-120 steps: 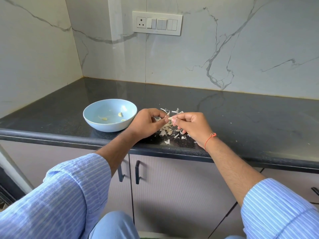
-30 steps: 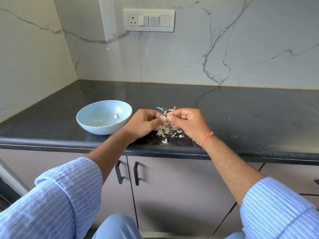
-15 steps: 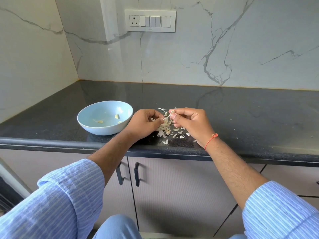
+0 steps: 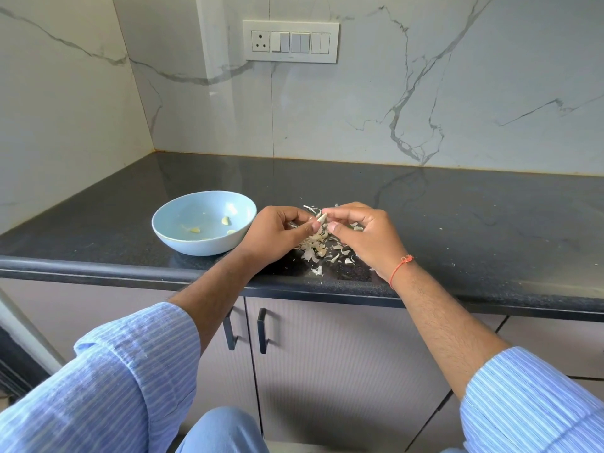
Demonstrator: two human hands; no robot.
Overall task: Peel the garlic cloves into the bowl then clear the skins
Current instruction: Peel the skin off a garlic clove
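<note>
Left hand (image 4: 277, 235) and right hand (image 4: 362, 233) pinch one garlic clove (image 4: 321, 218); I judge it may drop among skins (image 4: 315, 250) near the counter's (image 4: 457, 223) front edge.

Dark speckled table (image 4: 457, 223) with rounded front edge. White marble wall (image 4: 425, 109), grey veins, at back and left. Switch panel (image 4: 291, 41) with socket on back wall. Grey cabinet doors (image 4: 327, 371) below, two black handles (image 4: 263, 331) side by side.
</note>
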